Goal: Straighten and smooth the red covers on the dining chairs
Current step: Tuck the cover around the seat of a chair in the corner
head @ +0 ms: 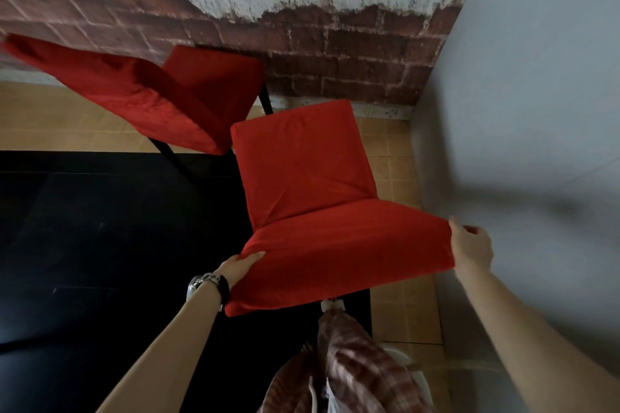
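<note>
Both hands are clamped on the near red cover (335, 255), well apart, one per top corner of the backrest.
- left hand (240, 266): thumb lies on top of the fabric at the left corner, fingers hidden under it. Metal wristwatch (198, 285) and a dark band (224, 287) sit on that wrist.
- right hand (471, 250): fingers curl round the right corner, with a bit of red showing past the knuckles.
- near red cover: on the chair right in front of the person. The backrest panel is closest to the camera and the seat panel runs away toward the wall. The fabric looks taut between the hands, with faint creases at the fold where back meets seat. The seat panel is mostly flat.
- far red cover (161, 100): on a second chair up and left, turned at an angle, visibly wrinkled along its backrest. Its seat corner is just beside the near seat's far-left corner; cannot tell if they touch.
- black chair leg (174, 157) shows below the far chair.
- black surface (100, 228) fills the left, just beside both chairs.
- brick-pattern wall (335, 54) is behind, the grey wall (536, 77) to the right, and tan floor tiles (392, 161) between them.
- plaid garment (352, 362) at bottom centre, below the backrest.
</note>
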Demonstrator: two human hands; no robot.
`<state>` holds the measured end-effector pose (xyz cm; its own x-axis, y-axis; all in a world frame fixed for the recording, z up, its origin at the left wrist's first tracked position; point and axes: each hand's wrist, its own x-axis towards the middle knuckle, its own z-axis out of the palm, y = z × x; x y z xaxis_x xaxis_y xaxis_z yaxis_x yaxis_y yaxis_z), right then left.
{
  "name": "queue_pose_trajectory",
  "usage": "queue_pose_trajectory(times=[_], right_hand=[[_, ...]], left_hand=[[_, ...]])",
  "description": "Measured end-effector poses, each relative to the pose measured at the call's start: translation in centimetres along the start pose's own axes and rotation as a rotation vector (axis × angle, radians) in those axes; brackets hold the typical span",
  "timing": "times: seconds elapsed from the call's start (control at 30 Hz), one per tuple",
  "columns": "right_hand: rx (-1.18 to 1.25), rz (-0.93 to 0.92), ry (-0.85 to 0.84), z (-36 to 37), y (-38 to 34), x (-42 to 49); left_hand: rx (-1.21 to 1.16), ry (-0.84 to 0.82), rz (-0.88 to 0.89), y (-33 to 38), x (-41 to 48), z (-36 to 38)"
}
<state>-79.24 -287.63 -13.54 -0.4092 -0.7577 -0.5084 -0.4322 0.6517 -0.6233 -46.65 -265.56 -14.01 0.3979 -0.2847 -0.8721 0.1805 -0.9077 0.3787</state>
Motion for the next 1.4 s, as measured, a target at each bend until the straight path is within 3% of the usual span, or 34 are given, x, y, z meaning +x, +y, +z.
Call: queue_pose_trajectory(times=[0.07,0.17,0.3,0.43,0.7,0.9,1.1,1.27,1.4], right_hand=[[0.149,0.019,0.114,1.2,0.1,-2.0],[0.297,0.260,0.098,3.4,-0.7,-5.1],[0.479,0.508,-0.096,5.8,-2.2,-9.1],[0.549,0.663,-0.393,8.3,-3.3,-12.8],[0.587,0.495,-0.585,9.9,-3.5,-12.8],[0.572,0.434,-0.590,11.0,-6.1,-12.8],[0.503,0.403,-0.570,12.9,-10.2,-12.6],[0.461,0.415,-0.546,13.9,-11.3,-12.2],[0.504,0.443,-0.499,14.7,-10.9,-12.2]], left_hand=[[0.044,0.011,0.035,0.4,0.0,-0.1],[0.168,0.082,0.120,1.6,0.1,-0.3],[0.502,0.214,0.243,3.3,-0.1,-0.5],[0.503,0.186,0.337,4.5,-0.5,-1.3],[0.539,0.256,0.411,5.8,-0.2,-2.5],[0.658,0.418,0.529,6.7,0.1,-3.4],[0.828,0.467,0.635,9.3,-0.1,-5.1],[0.834,0.235,0.550,10.2,-0.1,-6.7],[0.931,0.212,0.557,9.6,0.9,-6.8]])
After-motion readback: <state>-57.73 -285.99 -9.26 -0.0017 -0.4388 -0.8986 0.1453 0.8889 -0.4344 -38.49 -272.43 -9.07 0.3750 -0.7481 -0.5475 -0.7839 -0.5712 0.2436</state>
